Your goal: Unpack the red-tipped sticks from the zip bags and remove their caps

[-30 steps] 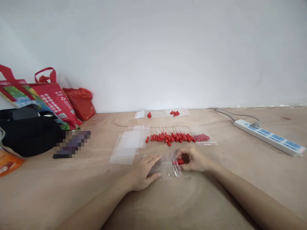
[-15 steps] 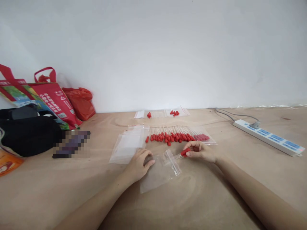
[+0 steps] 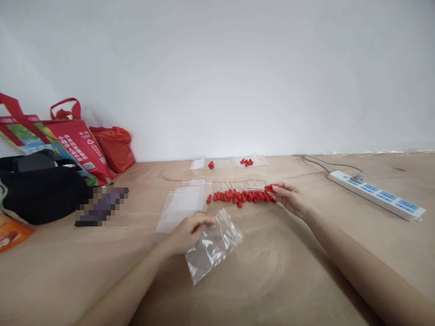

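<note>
My left hand (image 3: 190, 232) pinches a clear zip bag (image 3: 212, 251) near its upper left edge. The bag hangs tilted over the table, and no contents show in it. My right hand (image 3: 292, 199) is closed on a few thin, pale-stemmed droppers with red bulbs (image 3: 269, 188), their stems pointing left. They are above the right end of a row of similar red-bulbed droppers (image 3: 234, 195), whose bulbs face me. Beside the row lies a stack of flat zip bags (image 3: 181, 206), close behind my left hand.
Near the wall are a small pile of red bulbs (image 3: 211, 165), thin clear stems and a bag with red pieces (image 3: 247, 161). A power strip (image 3: 377, 194) with a cable lies right. Shopping bags (image 3: 76, 149), a black bag (image 3: 41, 190) and a blurred dark object (image 3: 102, 206) are left.
My right hand has moved up and away from the zip bag with the droppers. My left hand has shifted left, tilting the bag. The filled bag at the row's right end no longer shows.
</note>
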The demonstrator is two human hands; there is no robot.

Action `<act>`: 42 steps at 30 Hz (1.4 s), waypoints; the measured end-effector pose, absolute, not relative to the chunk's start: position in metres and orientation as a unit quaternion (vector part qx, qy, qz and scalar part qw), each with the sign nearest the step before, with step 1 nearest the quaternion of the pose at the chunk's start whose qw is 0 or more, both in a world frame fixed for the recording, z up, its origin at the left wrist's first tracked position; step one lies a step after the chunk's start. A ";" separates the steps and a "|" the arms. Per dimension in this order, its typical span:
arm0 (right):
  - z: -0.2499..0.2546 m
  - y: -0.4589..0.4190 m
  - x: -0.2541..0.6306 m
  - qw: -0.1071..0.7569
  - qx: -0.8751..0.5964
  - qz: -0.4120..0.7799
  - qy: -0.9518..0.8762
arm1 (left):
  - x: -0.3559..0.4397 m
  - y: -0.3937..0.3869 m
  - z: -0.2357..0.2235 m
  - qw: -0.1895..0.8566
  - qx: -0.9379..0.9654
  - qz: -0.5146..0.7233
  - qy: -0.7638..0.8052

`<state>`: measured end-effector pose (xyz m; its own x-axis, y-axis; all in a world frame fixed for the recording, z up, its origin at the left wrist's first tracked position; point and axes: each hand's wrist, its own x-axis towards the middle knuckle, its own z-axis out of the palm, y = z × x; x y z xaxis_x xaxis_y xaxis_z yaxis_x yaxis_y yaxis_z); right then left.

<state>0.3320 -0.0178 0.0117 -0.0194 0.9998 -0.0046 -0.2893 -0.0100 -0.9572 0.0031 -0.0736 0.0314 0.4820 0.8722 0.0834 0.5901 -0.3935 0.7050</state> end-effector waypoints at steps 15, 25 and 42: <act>0.000 0.018 0.220 0.476 -0.444 0.094 -0.753 | -0.065 -0.025 0.010 0.117 0.622 0.317 0.707; -0.004 0.010 0.215 0.435 -0.473 0.072 -0.763 | -0.048 -0.036 0.011 -0.069 0.644 0.256 0.718; -0.022 -0.026 0.350 0.424 -0.600 -0.056 -0.676 | 0.032 -0.015 0.014 0.012 0.817 0.295 0.495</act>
<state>0.3503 -0.0258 -0.0217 0.0796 0.7637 0.6407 0.8589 0.2736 -0.4329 0.0318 -0.0152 0.0135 0.3364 0.8160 0.4701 0.8023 -0.5098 0.3106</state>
